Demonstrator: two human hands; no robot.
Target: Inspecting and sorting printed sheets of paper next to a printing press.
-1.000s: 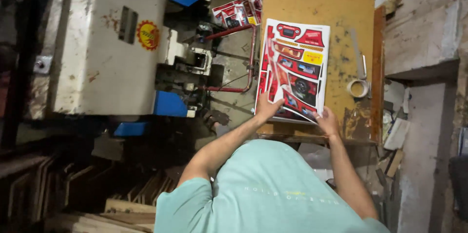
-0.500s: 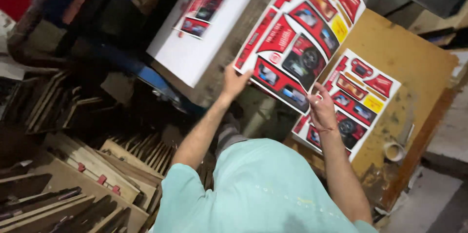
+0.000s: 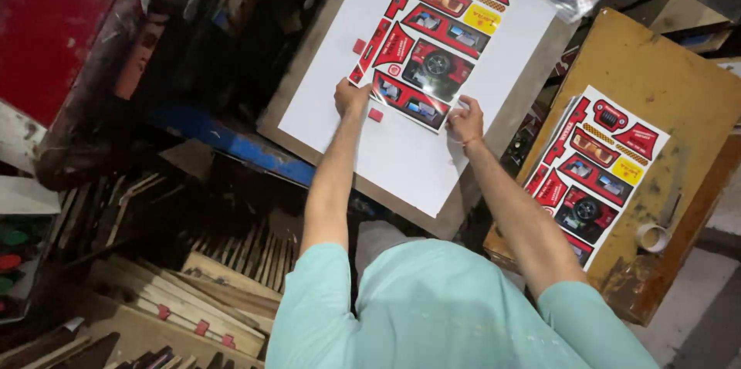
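At three o'clock, a stack of printed red sheets [image 3: 593, 172] on a worn yellow table [image 3: 656, 76], tape roll [image 3: 653, 237] near its lower edge. At seven o'clock, wooden boards [image 3: 185, 299] piled edgewise. At ten o'clock, a red machine body [image 3: 46, 37]; below it, a blue bar [image 3: 224, 141].

- One printed red sheet [image 3: 432, 37] lay under my two hands, left [image 3: 351, 96] and right [image 3: 465, 120].
- One white board [image 3: 401, 153].
- One stack of printed sheets [image 3: 594, 172].
- One tape roll [image 3: 653, 237].
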